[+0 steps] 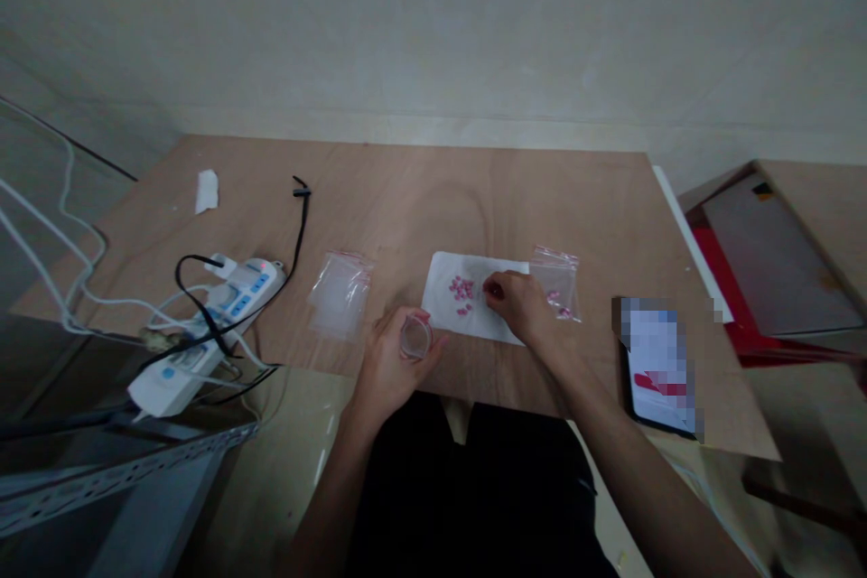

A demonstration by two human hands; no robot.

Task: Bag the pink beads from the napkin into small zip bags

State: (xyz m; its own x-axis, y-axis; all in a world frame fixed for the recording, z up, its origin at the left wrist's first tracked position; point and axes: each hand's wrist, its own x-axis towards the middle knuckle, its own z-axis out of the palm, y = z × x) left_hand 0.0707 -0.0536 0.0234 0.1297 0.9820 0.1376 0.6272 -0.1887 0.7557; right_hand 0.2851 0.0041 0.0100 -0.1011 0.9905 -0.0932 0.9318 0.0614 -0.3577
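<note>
My left hand [391, 359] is wrapped round a small clear round container [415, 338] near the table's front edge. Its top faces up towards me. To the right, my right hand [518, 302] is closed in a pinch above a white paper sheet [498, 327]; whatever its fingertips hold, if anything, is hidden. Several small pink pieces [461, 289] lie in a loose cluster on the paper, just left of that hand. Beside the paper's right edge, a clear zip bag [567, 275] has a few pink pieces inside it.
On the wooden table [406, 190], clear plastic bags [340, 293] lie left of my hands. A white power strip [250, 293] with tangled cables sits at the left edge. A phone [660, 370] rests at the right. A paper scrap [207, 191] lies at the back left.
</note>
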